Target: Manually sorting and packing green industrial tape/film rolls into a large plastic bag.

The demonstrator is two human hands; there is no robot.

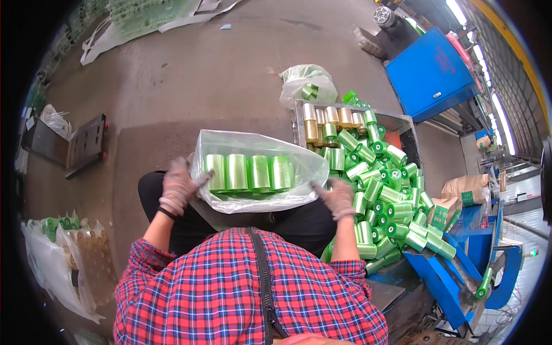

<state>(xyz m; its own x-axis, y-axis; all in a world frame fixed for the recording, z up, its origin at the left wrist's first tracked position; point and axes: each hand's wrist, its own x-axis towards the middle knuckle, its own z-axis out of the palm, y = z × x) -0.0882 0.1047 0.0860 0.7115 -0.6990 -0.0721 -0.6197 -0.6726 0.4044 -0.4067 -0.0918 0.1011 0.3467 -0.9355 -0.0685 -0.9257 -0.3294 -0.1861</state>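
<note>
Gloved fingers of the left hand [178, 188] pinch the left edge of a clear plastic bag [259, 150]; gloved fingers of the right hand [336, 198] are curled closed on its right edge. The bag lies on the person's lap, holding four green rolls [248, 172] side by side in a row. Right of it: a heap of green rolls [391, 207] spilling from a metal bin [402, 122]; concrete floor [190, 75] beyond.

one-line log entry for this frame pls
left hand: grips bag edge | right hand: grips bag edge | clear plastic bag: on lap, holds green rolls | roll pile: at right
</note>
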